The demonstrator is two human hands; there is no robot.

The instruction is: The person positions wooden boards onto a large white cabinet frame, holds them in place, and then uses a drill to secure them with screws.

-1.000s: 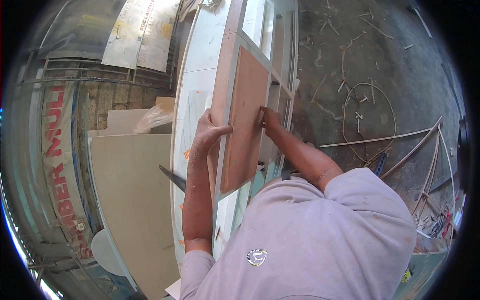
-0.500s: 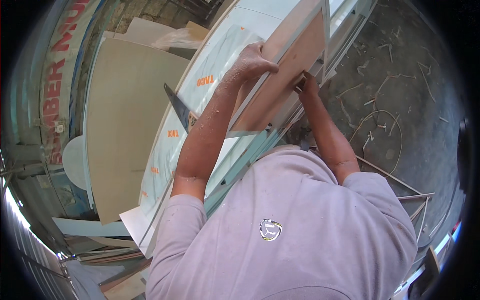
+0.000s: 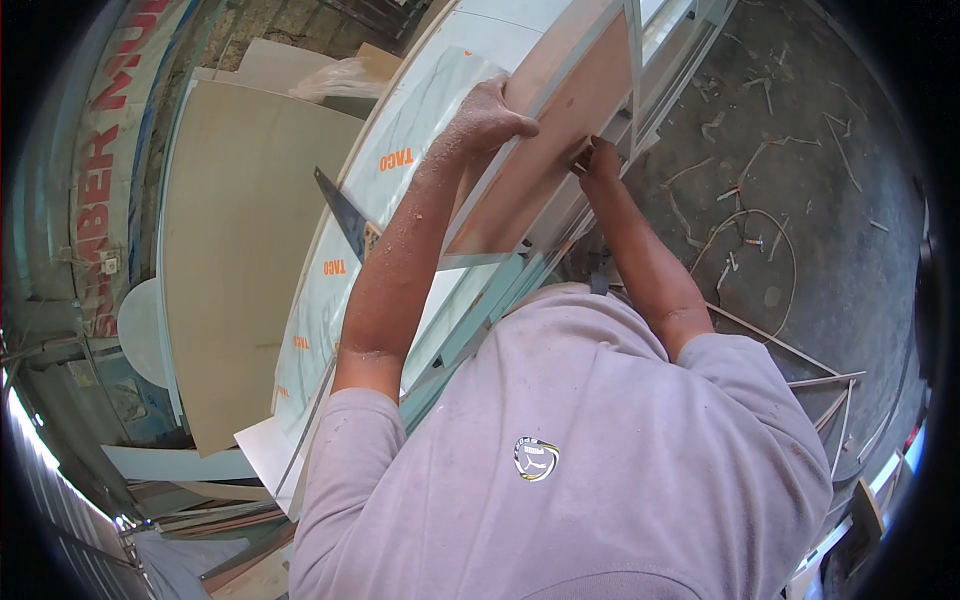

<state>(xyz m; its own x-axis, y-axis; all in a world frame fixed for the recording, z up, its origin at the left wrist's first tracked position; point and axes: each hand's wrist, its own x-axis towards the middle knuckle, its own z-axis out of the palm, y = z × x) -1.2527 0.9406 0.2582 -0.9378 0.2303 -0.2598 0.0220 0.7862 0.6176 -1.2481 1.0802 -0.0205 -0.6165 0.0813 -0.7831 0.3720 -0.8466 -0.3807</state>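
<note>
A brown wooden panel with pale edging (image 3: 590, 85) stands tilted on its edge across the work surface in front of me. My left hand (image 3: 490, 115) grips its left edge, thumb over the near side and the other fingers hidden behind; whitish dust covers the wrist. At the panel's right side, my right hand (image 3: 601, 162) has its fingers bent and drawn together against the brown face. Whatever is between those fingertips is too small and dark to make out. Left of my left forearm lies a handsaw (image 3: 343, 215), its handle partly covered by the arm.
Under the saw is a white marble-patterned sheet (image 3: 325, 300) with orange print. A large beige board (image 3: 240, 270) leans farther left. White-edged frames (image 3: 655, 100) run beyond the panel. On the grey floor at right lie scraps and a looped strip (image 3: 790, 270).
The whole scene has shifted slightly left in the picture. Both hands keep about the same places on the panel.
</note>
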